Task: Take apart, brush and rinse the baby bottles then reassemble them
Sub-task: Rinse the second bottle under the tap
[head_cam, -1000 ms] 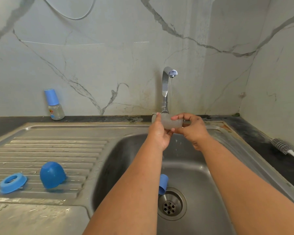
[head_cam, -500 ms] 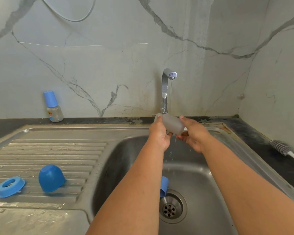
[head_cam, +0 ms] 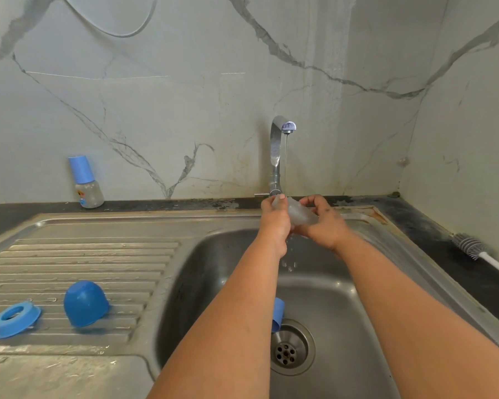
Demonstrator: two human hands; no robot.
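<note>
Head view: left hand (head_cam: 274, 223) and right hand (head_cam: 323, 226) both hold the clear bottle (head_cam: 300, 216), fingers curled around it, under the tap (head_cam: 280, 151).

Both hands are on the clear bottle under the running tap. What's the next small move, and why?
Probably tip the bottle body so its open end meets the thin stream from the tap. The left hand and right hand hold it nearly sideways over the sink, and water drips below it, so the outside looks wet; whether the inside is rinsed cannot be seen.
</note>
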